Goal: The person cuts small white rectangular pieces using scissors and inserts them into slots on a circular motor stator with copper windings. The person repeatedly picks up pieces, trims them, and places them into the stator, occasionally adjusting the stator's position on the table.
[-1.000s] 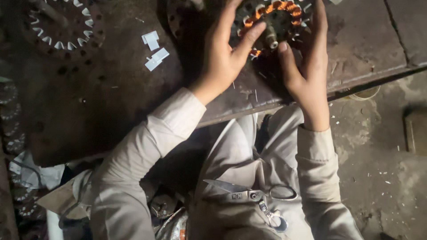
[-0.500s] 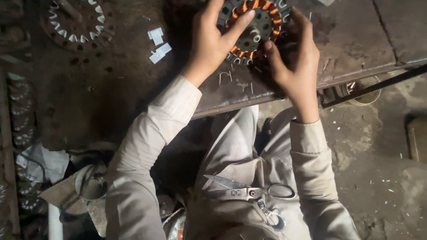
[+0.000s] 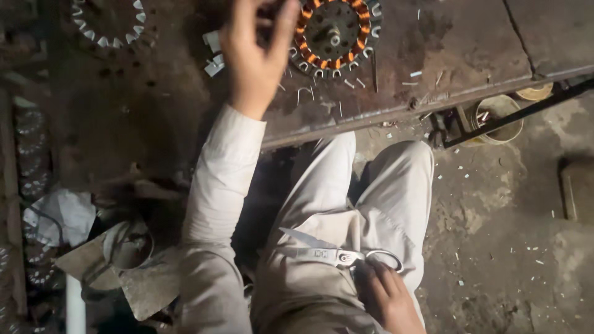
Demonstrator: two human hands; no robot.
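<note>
On the lap, across the pale trousers, lay the scissors (image 3: 337, 252), blades parted and pointing toward my left. I noted my right hand (image 3: 388, 298) resting at the ring handles, fingertips touching the nearer loop; whether the fingers were closed around it I could not tell. My left hand (image 3: 257, 52) was raised over the dark metal workbench (image 3: 445, 49), fingers loosely curled and slightly apart, gripping nothing I could make out. Just beside it on the bench sat a round stator (image 3: 334, 34) with orange windings. Small white paper slips (image 3: 213, 55) lay to the hand's other side, and a second toothed ring (image 3: 111, 21) further off. Bent wire clippings (image 3: 306, 93) littered the bench edge between stator and lap.
</note>
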